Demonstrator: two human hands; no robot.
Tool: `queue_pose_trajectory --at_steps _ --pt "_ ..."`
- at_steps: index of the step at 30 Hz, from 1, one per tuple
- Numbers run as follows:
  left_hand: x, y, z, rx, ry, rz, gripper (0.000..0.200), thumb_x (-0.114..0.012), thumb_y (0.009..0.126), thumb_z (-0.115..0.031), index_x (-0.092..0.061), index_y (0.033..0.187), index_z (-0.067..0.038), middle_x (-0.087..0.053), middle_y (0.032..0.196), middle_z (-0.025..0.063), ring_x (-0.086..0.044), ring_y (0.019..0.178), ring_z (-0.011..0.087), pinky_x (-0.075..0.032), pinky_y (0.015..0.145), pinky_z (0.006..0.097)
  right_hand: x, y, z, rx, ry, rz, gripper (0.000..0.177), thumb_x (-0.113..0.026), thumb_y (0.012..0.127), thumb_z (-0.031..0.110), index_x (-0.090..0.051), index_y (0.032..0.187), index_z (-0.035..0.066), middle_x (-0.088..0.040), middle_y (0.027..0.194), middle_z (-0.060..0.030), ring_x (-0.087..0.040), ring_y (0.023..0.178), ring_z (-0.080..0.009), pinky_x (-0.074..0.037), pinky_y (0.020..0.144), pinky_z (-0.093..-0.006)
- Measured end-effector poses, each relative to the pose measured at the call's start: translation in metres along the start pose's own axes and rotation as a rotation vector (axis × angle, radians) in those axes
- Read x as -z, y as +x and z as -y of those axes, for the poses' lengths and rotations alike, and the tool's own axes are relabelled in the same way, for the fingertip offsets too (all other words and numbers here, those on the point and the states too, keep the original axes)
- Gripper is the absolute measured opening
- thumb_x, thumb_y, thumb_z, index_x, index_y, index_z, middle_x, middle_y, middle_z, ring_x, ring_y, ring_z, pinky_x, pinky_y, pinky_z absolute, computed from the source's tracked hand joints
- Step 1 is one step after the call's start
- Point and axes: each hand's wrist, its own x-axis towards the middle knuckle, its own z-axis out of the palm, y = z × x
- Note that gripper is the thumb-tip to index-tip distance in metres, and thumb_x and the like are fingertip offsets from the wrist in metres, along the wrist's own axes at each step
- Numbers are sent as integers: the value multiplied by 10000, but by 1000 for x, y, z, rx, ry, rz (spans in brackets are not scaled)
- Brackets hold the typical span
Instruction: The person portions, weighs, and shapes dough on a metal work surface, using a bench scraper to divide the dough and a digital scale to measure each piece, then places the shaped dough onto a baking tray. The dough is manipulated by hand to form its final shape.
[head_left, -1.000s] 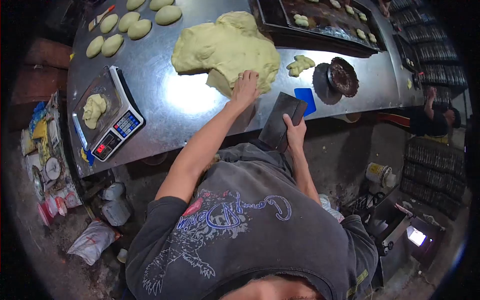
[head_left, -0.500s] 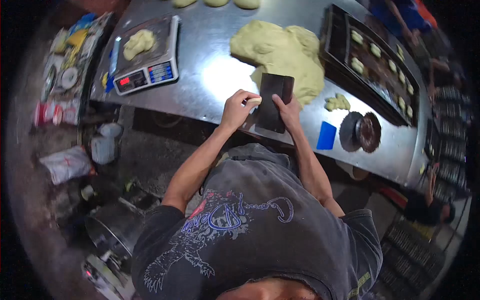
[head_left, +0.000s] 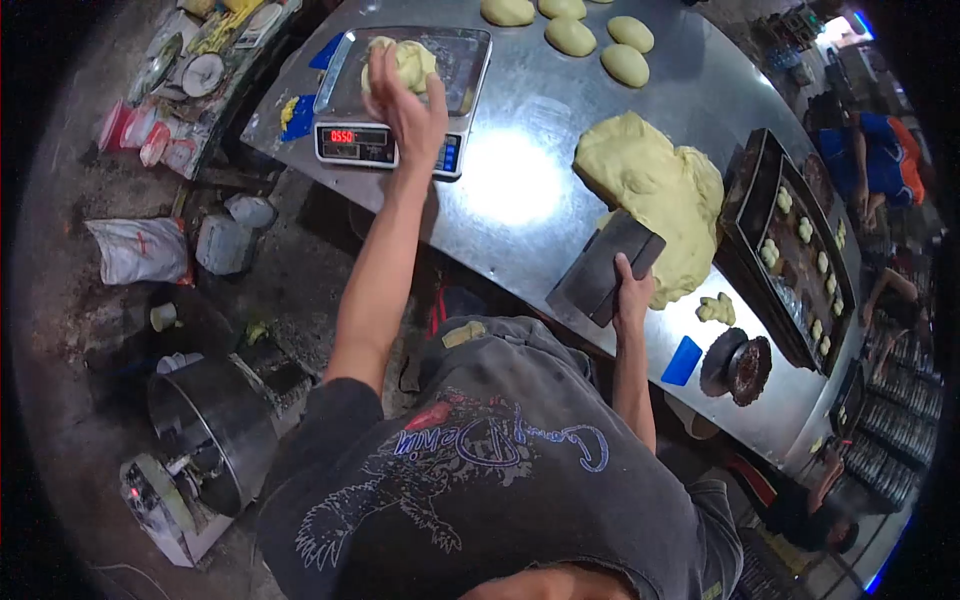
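Observation:
My left hand (head_left: 408, 118) reaches over the scale (head_left: 468, 125) at the upper left. Its fingers and thumb straddle a pale yellow lump of dough (head_left: 414, 66) on the weighing pan, and the display reads 0550. Whether a smaller piece is under the fingers is hidden. In my right hand (head_left: 633, 290) is a wide dark dough scraper (head_left: 597, 270), gripped with the thumb on top. The scraper is tilted at the near edge of a large mass of yellow dough (head_left: 665, 185) and covers part of it.
Several dough balls (head_left: 570, 36) lie at the far side of the metal table (head_left: 520, 250). On the right are a dark tray (head_left: 757, 245) with small dough pieces, dough scraps (head_left: 715, 309), a blue scraper (head_left: 682, 361) and dark round moulds (head_left: 737, 366). Other people (head_left: 868, 160) stand beyond.
My left hand has moved from beside the scraper, where it held a small dough piece, to the dough on the scale. The scraper has tilted in my right hand. The view has turned left.

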Motion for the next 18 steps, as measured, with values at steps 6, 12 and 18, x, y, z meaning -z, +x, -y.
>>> queue_pose_trajectory --at_steps 6,12,18 --pt "-7 9 31 320 -262 827 622 -602 977 -378 -440 1497 -79 -630 1321 267 -608 1248 387 -403 1087 504 -22 -13 9 49 34 -107 422 -740 925 134 -582 1266 -58 -679 1144 -117 -654 967 -212 -526 881 -341" --pt "64 -62 -97 366 -944 1065 291 -635 1000 -282 -697 909 -13 -722 836 53 -656 802 130 -523 734 318 -23 -37 -11 -72 79 -198 395 -744 923 152 -600 1246 -24 -675 1149 -100 -653 995 -201 -522 896 -344" --pt "121 -47 -166 -151 -973 963 291 -656 945 -194 -559 727 -27 -528 642 67 -548 592 226 -452 600 372 -13 -29 -9 -21 90 -133 399 -748 919 149 -603 1246 -27 -678 1149 -103 -654 994 -210 -524 898 -352"
